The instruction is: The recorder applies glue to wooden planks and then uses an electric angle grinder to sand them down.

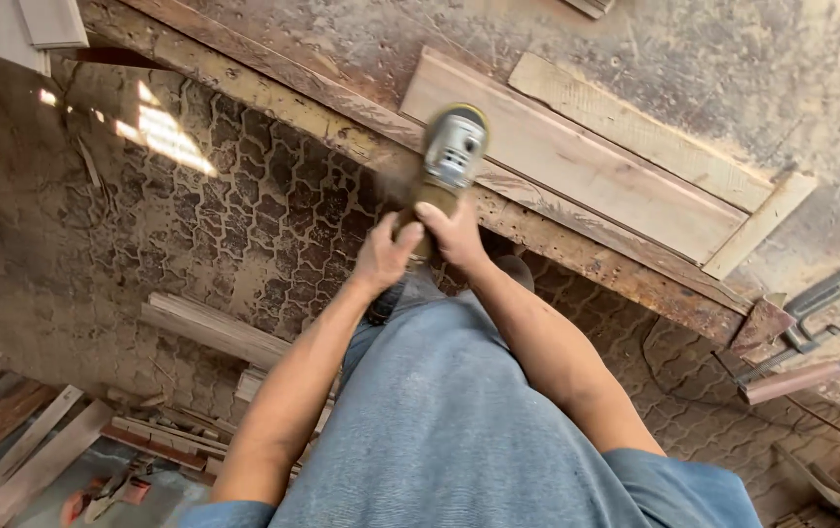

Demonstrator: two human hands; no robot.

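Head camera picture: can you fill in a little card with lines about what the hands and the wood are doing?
Left hand: grips the rear of the yellow-and-silver handheld power grinder
Right hand: grips the same tool
Tool: blurred, at the near edge of the long pale wooden plank
Plank: lies on the dusty wooden workbench
Floor: patterned, scrap wooden strips

1. My shirt is blue-grey, a plain knit, short-sleeved.
2. My sleeves end above the elbows; both forearms are bare.
3. My left hand and right hand are ungloved, with no watch or rings.
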